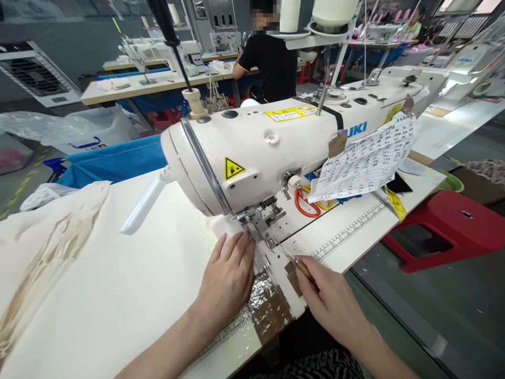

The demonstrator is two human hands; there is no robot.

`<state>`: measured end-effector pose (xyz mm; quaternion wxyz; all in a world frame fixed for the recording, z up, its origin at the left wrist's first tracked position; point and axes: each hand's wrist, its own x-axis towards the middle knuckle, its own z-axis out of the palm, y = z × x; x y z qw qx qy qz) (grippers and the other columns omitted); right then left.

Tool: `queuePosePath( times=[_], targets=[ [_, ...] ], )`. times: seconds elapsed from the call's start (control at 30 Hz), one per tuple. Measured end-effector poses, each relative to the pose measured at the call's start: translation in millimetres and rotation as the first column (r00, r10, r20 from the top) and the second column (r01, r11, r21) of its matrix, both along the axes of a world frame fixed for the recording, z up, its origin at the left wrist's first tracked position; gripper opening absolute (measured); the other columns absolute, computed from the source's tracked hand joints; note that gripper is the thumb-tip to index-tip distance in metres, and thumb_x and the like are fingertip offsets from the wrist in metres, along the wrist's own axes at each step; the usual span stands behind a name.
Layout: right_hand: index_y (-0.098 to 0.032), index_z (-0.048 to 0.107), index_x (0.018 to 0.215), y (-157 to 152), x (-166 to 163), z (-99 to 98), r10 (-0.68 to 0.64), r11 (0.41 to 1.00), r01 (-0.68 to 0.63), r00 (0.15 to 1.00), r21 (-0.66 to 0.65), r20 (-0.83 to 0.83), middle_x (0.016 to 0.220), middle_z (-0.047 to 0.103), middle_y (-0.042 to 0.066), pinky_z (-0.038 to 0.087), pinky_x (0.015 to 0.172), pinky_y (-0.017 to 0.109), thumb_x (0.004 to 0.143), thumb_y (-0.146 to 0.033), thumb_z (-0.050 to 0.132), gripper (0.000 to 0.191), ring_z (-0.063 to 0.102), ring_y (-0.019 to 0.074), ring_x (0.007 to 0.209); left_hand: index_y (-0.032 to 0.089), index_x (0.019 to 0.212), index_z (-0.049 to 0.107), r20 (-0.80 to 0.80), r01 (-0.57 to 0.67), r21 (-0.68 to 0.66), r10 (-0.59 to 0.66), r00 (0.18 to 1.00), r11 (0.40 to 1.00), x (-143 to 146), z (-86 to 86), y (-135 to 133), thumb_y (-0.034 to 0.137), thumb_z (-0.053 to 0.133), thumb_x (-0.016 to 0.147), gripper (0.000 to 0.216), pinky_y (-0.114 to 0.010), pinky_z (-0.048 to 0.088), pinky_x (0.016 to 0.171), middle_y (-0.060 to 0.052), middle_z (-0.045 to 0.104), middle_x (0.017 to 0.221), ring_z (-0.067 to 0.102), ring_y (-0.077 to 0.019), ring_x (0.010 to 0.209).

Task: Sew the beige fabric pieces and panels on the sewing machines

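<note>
My left hand (pixel 231 271) lies palm down on the sewing machine bed, its fingers stretched toward the presser foot area. Its fingertips rest beside a small piece of white cloth (pixel 224 225), partly hidden by them. My right hand (pixel 331 295) is closed around the wooden handle of an awl (pixel 304 267). The awl's thin metal shaft points up and left to the metal parts near the needle plate (pixel 271 241). Above both hands is the white sewing machine head (pixel 252 152).
Orange-handled scissors (pixel 307 206) lie behind the needle area, by a handwritten sheet (pixel 366 158). Cream cloth (pixel 43 252) is heaped at the left. A red stool (pixel 453 226) stands at the right. A person in black (pixel 272 63) sits beyond the machine.
</note>
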<state>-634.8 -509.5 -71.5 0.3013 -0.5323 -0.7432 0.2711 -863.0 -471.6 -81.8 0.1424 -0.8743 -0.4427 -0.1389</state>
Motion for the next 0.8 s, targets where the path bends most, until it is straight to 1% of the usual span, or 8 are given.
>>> queuePosePath(
  times=[0.13, 0.23, 0.37, 0.5, 0.67, 0.73, 0.8],
  targets=[
    [-0.021, 0.055, 0.101, 0.9, -0.8, -1.3, -0.001, 1.000, 0.001, 1.000, 0.010, -0.004, 0.075, 0.059, 0.001, 0.038, 0.052, 0.026, 0.105, -0.025, 0.035, 0.021, 0.055, 0.0179, 0.061, 0.003, 0.128, 0.060, 0.009, 0.008, -0.010, -0.007, 1.000, 1.000, -0.7, -0.3, -0.8, 0.019, 0.035, 0.097, 0.044, -0.052, 0.040, 0.110, -0.019, 0.060, 0.135, 0.052, -0.0332, 0.127],
    [-0.020, 0.057, 0.106, 0.6, -0.1, -2.3, -0.003, 1.000, 0.003, 1.000, 0.006, -0.009, 0.080, 0.062, 0.003, 0.040, 0.053, 0.027, 0.105, -0.025, 0.035, 0.022, 0.059, 0.0190, 0.065, 0.003, 0.130, 0.059, 0.007, 0.009, -0.013, -0.009, 1.000, 1.000, -0.5, -0.4, -1.7, 0.023, 0.033, 0.099, 0.045, -0.052, 0.040, 0.110, -0.019, 0.059, 0.136, 0.051, -0.0331, 0.129],
    [-0.019, 0.057, 0.114, -0.7, 1.2, -4.1, -0.011, 1.000, 0.011, 1.000, 0.017, -0.014, 0.082, 0.065, 0.003, 0.044, 0.056, 0.028, 0.105, -0.025, 0.036, 0.023, 0.062, 0.0199, 0.068, 0.004, 0.130, 0.058, -0.007, 0.008, -0.008, -0.008, 1.000, 1.000, -0.2, -1.4, -3.0, 0.023, 0.033, 0.098, 0.045, -0.052, 0.040, 0.111, -0.018, 0.058, 0.137, 0.051, -0.0325, 0.129],
    [-0.020, 0.058, 0.114, -1.5, 1.3, -4.3, -0.010, 0.999, 0.011, 0.999, 0.044, -0.043, 0.084, 0.068, 0.003, 0.048, 0.061, 0.029, 0.105, -0.025, 0.038, 0.023, 0.064, 0.0200, 0.070, 0.004, 0.131, 0.057, -0.006, 0.000, -0.018, 0.000, 1.000, 1.000, 0.4, -2.9, -4.0, 0.023, 0.034, 0.098, 0.045, -0.054, 0.040, 0.111, -0.019, 0.058, 0.136, 0.051, -0.0333, 0.129],
    [-0.021, 0.057, 0.118, -3.1, 1.2, -2.4, -0.020, 0.999, 0.023, 0.996, 0.035, -0.085, 0.085, 0.069, 0.003, 0.049, 0.058, 0.027, 0.106, -0.027, 0.039, 0.022, 0.066, 0.0197, 0.071, 0.004, 0.133, 0.055, 0.004, -0.010, -0.043, 0.010, 1.000, 0.999, 1.2, -3.3, -4.6, 0.024, 0.033, 0.097, 0.047, -0.054, 0.040, 0.112, -0.020, 0.057, 0.138, 0.049, -0.0331, 0.131],
    [-0.021, 0.056, 0.122, -3.8, 1.3, -1.5, -0.034, 0.998, 0.039, 0.994, 0.043, -0.100, 0.089, 0.070, 0.004, 0.052, 0.061, 0.028, 0.105, -0.028, 0.041, 0.023, 0.067, 0.0197, 0.073, 0.004, 0.133, 0.055, -0.001, -0.018, -0.042, 0.018, 1.000, 0.999, 1.3, -3.0, -4.3, 0.024, 0.032, 0.097, 0.047, -0.054, 0.040, 0.112, -0.020, 0.057, 0.138, 0.050, -0.0332, 0.131],
    [-0.021, 0.053, 0.129, -4.5, 1.2, -0.3, -0.041, 0.998, 0.046, 0.992, 0.041, -0.118, 0.087, 0.070, 0.003, 0.053, 0.062, 0.028, 0.105, -0.029, 0.043, 0.027, 0.067, 0.0191, 0.070, 0.004, 0.134, 0.055, -0.004, -0.031, -0.044, 0.031, 1.000, 0.999, 1.2, -2.9, -3.2, 0.024, 0.032, 0.098, 0.047, -0.053, 0.039, 0.113, -0.019, 0.057, 0.138, 0.050, -0.0326, 0.130]
  ],
)
